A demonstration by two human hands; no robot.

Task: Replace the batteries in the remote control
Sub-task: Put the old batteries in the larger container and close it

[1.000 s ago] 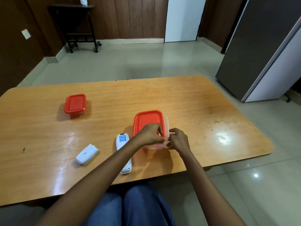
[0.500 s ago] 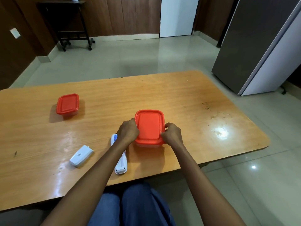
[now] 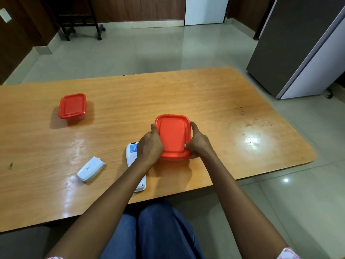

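Observation:
A clear container with a red lid [image 3: 173, 135] sits near the table's front edge. My left hand [image 3: 150, 146] presses on the lid's left side and my right hand [image 3: 197, 142] holds its right side. The white remote control [image 3: 132, 152] lies face down just left of the container, partly hidden under my left forearm. Its white battery cover [image 3: 91, 169] lies loose further left. No batteries are visible.
A second, smaller red-lidded container [image 3: 72, 106] stands at the far left of the wooden table [image 3: 224, 109]. A grey refrigerator [image 3: 298, 45] stands to the right, and a dark rolling stand [image 3: 80, 25] is by the back wall.
The red lid was tilted and off to one side a second ago; it now lies flat on the container. Both hands have moved to the lid's two sides.

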